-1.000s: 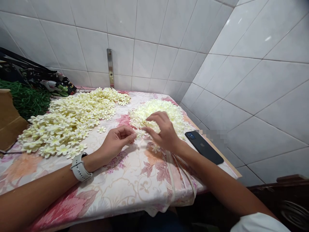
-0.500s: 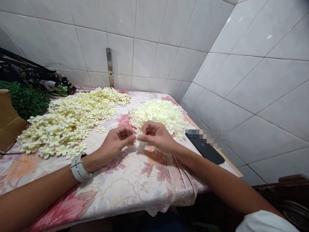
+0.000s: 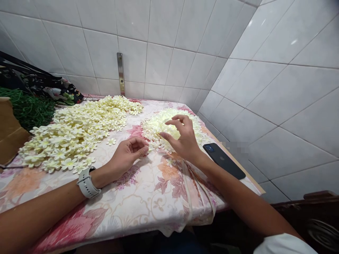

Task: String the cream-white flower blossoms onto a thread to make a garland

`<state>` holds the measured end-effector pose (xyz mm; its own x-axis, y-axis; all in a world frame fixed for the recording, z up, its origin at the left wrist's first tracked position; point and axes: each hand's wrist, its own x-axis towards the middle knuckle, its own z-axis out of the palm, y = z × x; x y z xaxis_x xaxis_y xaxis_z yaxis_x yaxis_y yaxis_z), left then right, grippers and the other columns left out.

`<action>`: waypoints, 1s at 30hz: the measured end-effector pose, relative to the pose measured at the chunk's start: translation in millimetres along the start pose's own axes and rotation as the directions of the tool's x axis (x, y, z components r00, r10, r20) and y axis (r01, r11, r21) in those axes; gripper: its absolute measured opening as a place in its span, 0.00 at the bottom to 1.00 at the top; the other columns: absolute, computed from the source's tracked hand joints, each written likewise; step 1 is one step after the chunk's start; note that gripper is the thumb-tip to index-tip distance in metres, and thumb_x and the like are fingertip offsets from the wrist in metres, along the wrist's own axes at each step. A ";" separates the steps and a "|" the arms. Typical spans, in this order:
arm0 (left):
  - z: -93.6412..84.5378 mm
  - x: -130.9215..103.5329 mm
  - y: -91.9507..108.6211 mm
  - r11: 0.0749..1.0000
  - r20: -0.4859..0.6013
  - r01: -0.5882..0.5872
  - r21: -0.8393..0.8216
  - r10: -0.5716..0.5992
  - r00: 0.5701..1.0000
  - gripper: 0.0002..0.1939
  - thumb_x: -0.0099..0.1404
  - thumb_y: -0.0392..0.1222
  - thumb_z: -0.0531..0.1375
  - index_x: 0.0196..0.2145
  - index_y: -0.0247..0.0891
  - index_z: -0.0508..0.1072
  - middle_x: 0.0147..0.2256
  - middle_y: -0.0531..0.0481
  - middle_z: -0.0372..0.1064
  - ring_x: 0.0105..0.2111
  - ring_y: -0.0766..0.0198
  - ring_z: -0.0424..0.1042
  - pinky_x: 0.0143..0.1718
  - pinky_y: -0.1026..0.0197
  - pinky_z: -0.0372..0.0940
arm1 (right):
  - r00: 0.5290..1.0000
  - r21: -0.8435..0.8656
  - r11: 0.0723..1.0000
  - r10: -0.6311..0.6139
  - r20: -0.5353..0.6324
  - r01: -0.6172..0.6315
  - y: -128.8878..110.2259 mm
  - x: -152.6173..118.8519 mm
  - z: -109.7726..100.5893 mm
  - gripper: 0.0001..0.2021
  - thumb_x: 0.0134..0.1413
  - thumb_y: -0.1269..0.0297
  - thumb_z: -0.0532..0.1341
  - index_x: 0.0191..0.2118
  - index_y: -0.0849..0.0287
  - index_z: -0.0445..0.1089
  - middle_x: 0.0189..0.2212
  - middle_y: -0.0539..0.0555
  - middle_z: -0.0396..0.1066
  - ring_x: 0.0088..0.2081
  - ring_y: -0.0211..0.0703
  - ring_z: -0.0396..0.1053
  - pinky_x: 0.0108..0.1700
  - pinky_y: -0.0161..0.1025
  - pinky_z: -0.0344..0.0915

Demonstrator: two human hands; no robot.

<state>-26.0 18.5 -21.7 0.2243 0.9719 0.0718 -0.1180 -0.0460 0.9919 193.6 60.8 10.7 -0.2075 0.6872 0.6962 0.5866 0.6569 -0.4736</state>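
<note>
Right hand (image 3: 187, 143), thumb and fingers spread wide over the white flower heap (image 3: 159, 121). Left hand (image 3: 124, 158) pinched narrow, seemingly on a small pale piece (image 3: 150, 148), likely steadying it. Yellowish flower heap (image 3: 87, 121) leftward; both heaps probably placed for easy reach.

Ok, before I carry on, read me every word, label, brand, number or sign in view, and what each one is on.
No words or numbers are readable anywhere.
Phone: a small apple-shaped logo on its back, with no legible lettering.
Watch band: holes, no readable marking.
Cardboard: no print visible.
Tablecloth: floral pattern, no text.
</note>
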 end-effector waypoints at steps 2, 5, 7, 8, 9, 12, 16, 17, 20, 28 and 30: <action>0.6 -0.7 1.6 1.000 0.005 -0.010 0.018 0.010 1.000 0.17 0.56 0.50 0.72 0.35 0.36 0.74 0.31 0.52 0.71 0.29 0.69 0.67 0.31 0.66 0.63 | 0.985 0.064 0.992 -0.115 0.131 0.107 -7.2 -4.5 2.5 0.15 0.58 0.52 0.66 0.42 0.59 0.76 0.44 0.62 0.71 0.49 0.52 0.67 0.51 0.50 0.65; 2.4 -1.4 4.0 1.000 0.018 -0.018 0.021 0.018 1.000 0.16 0.56 0.47 0.72 0.35 0.36 0.74 0.32 0.52 0.71 0.29 0.70 0.68 0.31 0.66 0.63 | 0.893 0.331 0.943 -0.186 0.410 0.044 -17.4 -13.5 10.2 0.11 0.65 0.58 0.60 0.41 0.60 0.76 0.36 0.56 0.76 0.38 0.43 0.71 0.43 0.41 0.66; 3.4 -1.4 4.6 1.000 0.017 -0.012 -0.004 0.012 1.000 0.17 0.56 0.47 0.73 0.35 0.36 0.72 0.33 0.53 0.71 0.30 0.69 0.69 0.32 0.66 0.64 | 0.878 0.404 0.912 -0.131 0.460 -0.076 -20.2 -18.4 15.5 0.11 0.66 0.60 0.59 0.38 0.60 0.76 0.32 0.54 0.76 0.35 0.40 0.71 0.40 0.38 0.65; 3.7 -1.3 4.4 1.000 0.018 -0.008 -0.012 0.008 1.000 0.17 0.55 0.47 0.73 0.34 0.36 0.72 0.33 0.53 0.71 0.30 0.69 0.69 0.32 0.66 0.64 | 0.883 0.424 0.896 -0.088 0.460 -0.132 -20.4 -19.9 17.6 0.11 0.65 0.60 0.60 0.36 0.61 0.77 0.31 0.54 0.76 0.33 0.39 0.71 0.39 0.37 0.65; 3.8 -1.0 4.0 1.000 0.019 -0.008 -0.011 0.008 1.000 0.17 0.56 0.47 0.73 0.34 0.36 0.72 0.32 0.53 0.71 0.30 0.69 0.69 0.32 0.66 0.65 | 0.888 0.440 0.879 -0.044 0.457 -0.183 -20.0 -20.8 19.1 0.11 0.63 0.60 0.62 0.33 0.61 0.76 0.30 0.53 0.76 0.32 0.39 0.71 0.37 0.37 0.64; 2.8 -0.3 1.8 0.999 0.047 -0.026 0.042 0.024 0.999 0.15 0.57 0.47 0.71 0.33 0.35 0.73 0.31 0.53 0.70 0.30 0.69 0.69 0.32 0.66 0.64 | 0.889 0.473 0.826 0.071 0.453 -0.307 -17.5 -20.3 20.8 0.15 0.57 0.54 0.66 0.28 0.61 0.74 0.26 0.51 0.73 0.29 0.37 0.68 0.33 0.35 0.62; 1.2 0.6 -0.5 1.000 0.113 -0.011 0.023 0.009 0.994 0.15 0.58 0.47 0.71 0.35 0.35 0.74 0.33 0.52 0.71 0.32 0.68 0.71 0.34 0.65 0.67 | 0.867 0.491 0.768 0.160 0.472 -0.410 -16.2 -18.7 21.3 0.20 0.52 0.47 0.68 0.27 0.61 0.72 0.23 0.50 0.69 0.27 0.36 0.64 0.30 0.35 0.59; 1.4 0.7 -0.3 1.000 0.125 -0.001 0.005 0.000 0.992 0.15 0.57 0.46 0.71 0.36 0.35 0.75 0.33 0.51 0.72 0.32 0.67 0.71 0.35 0.64 0.67 | 0.862 0.496 0.756 0.175 0.476 -0.428 -16.0 -18.9 21.8 0.20 0.51 0.46 0.68 0.26 0.60 0.71 0.23 0.50 0.69 0.26 0.36 0.64 0.29 0.35 0.59; 3.1 0.1 2.8 1.000 0.126 0.014 -0.006 -0.013 0.992 0.15 0.55 0.45 0.73 0.35 0.34 0.75 0.32 0.51 0.73 0.32 0.67 0.71 0.35 0.65 0.67 | 0.842 0.509 0.717 0.207 0.498 -0.477 -15.3 -19.9 23.3 0.20 0.48 0.46 0.71 0.26 0.61 0.71 0.23 0.50 0.68 0.26 0.35 0.63 0.28 0.34 0.57; 5.8 -1.6 9.6 0.999 0.008 0.013 0.033 -0.013 1.000 0.16 0.56 0.50 0.72 0.28 0.35 0.74 0.25 0.54 0.70 0.26 0.70 0.67 0.29 0.67 0.63 | 0.810 0.567 0.612 0.230 0.540 -0.551 -12.8 -16.5 23.5 0.21 0.48 0.46 0.70 0.29 0.61 0.69 0.23 0.46 0.65 0.25 0.32 0.59 0.27 0.33 0.56; 4.8 -0.8 8.1 1.000 -0.009 0.029 0.011 -0.029 1.000 0.18 0.54 0.51 0.72 0.28 0.35 0.73 0.25 0.54 0.70 0.27 0.69 0.69 0.30 0.66 0.64 | 0.809 0.585 0.591 0.222 0.544 -0.555 -12.7 -15.7 23.9 0.20 0.49 0.47 0.71 0.29 0.61 0.69 0.24 0.47 0.66 0.26 0.32 0.61 0.29 0.33 0.58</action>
<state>-22.5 16.3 -13.2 0.2187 0.9749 0.0421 -0.1008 -0.0204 0.9947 170.7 49.1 -7.1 -0.4630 0.8709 0.1649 0.0038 0.1880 -0.9822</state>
